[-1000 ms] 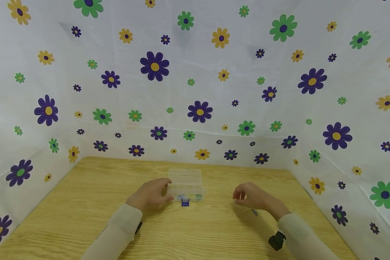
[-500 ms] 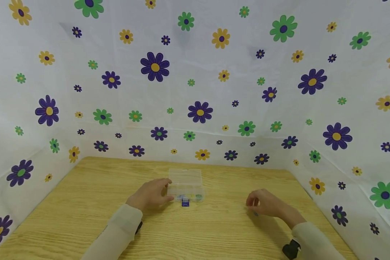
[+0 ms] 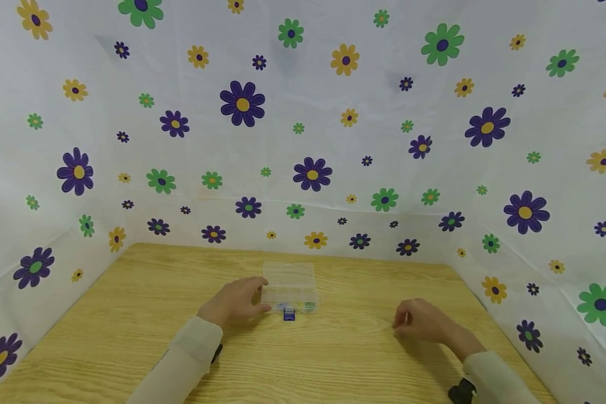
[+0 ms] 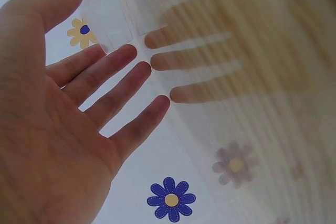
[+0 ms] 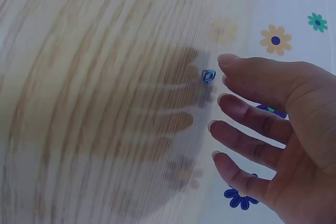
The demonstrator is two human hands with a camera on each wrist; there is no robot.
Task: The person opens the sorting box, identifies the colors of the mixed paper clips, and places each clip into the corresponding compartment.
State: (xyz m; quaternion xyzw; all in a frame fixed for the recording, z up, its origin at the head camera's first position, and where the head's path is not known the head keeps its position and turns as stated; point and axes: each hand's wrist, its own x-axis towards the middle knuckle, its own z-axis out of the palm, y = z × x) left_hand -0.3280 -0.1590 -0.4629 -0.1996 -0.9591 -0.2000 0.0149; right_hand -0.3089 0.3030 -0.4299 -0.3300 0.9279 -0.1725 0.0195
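Observation:
A clear plastic compartment box [image 3: 289, 292] stands mid-table with its lid raised at the back and a dark blue latch [image 3: 289, 315] at the front. Small blue, green and yellow pieces show inside it. My left hand [image 3: 236, 302] is at the box's left side, thumb and fingertips at its edge; its fingers are extended in the left wrist view. On the right, my right hand [image 3: 426, 321] hovers low, fingers bent loosely. Just beyond its thumb and index fingertips, a small blue looped piece like a paper clip [image 5: 208, 76] lies on the table; the hand hides it in the head view.
The wooden table [image 3: 192, 359] has a light grain. A white sheet with printed flowers [image 3: 313, 173] hangs behind it and along both sides.
My right hand has moved right and toward me, down over the small blue piece, which it now covers in the head view. My left hand and the box have stayed put.

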